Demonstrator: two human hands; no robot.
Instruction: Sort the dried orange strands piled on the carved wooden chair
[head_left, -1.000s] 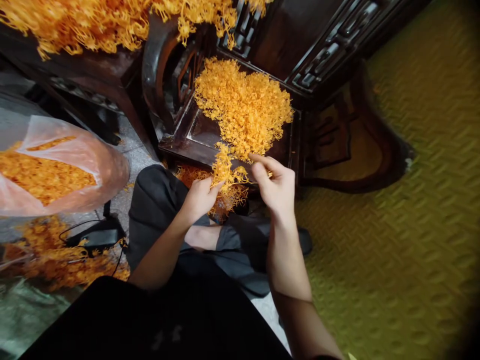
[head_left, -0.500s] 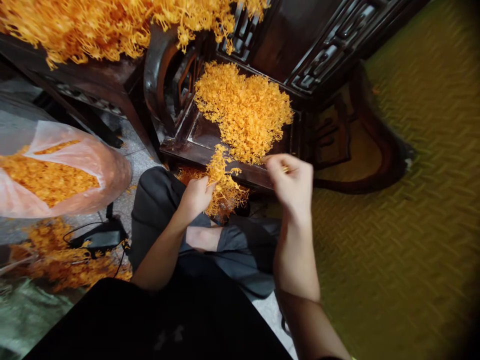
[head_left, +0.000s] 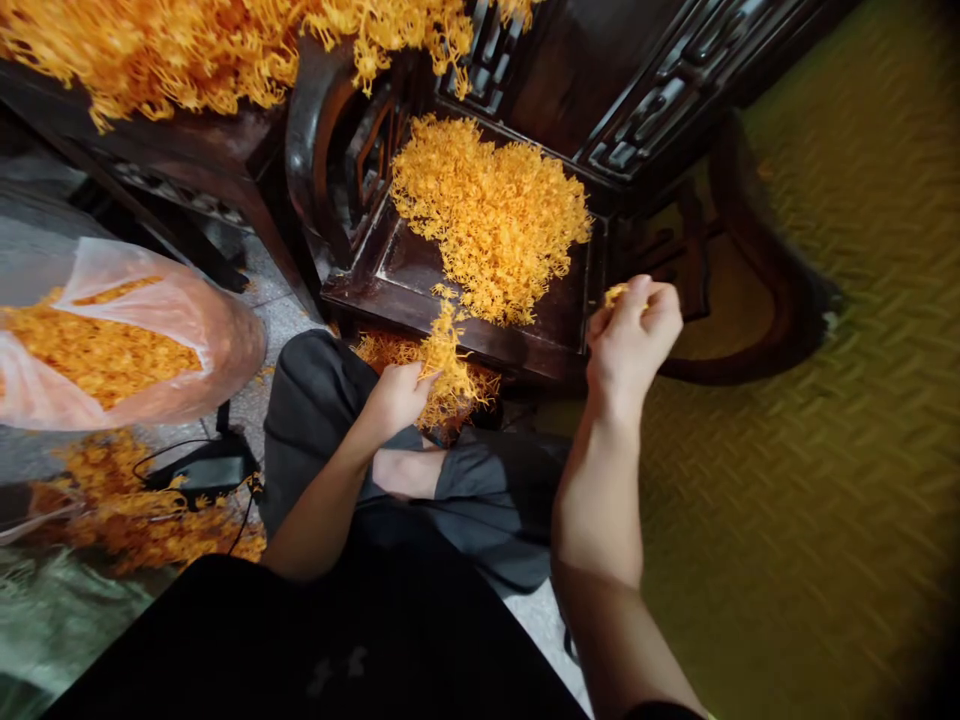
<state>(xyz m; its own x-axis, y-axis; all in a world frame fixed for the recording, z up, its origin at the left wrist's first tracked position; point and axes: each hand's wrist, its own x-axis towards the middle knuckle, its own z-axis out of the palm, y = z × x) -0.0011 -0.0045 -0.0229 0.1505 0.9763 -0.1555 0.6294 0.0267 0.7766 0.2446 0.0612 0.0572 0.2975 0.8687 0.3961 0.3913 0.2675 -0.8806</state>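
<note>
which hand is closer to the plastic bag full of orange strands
Left. The left hand holds a clump over the lap, to the right of the bag. The right hand is farther right, at the front corner of the chair, fingers pinching a few strands.

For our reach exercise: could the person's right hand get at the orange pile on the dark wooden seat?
Probably yes: the right hand is beside the orange pile, nothing between them, though it pinches a small tuft.

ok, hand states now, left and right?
Left hand: closed, holding an orange clump.
Right hand: closed, pinching a small orange tuft.
</note>
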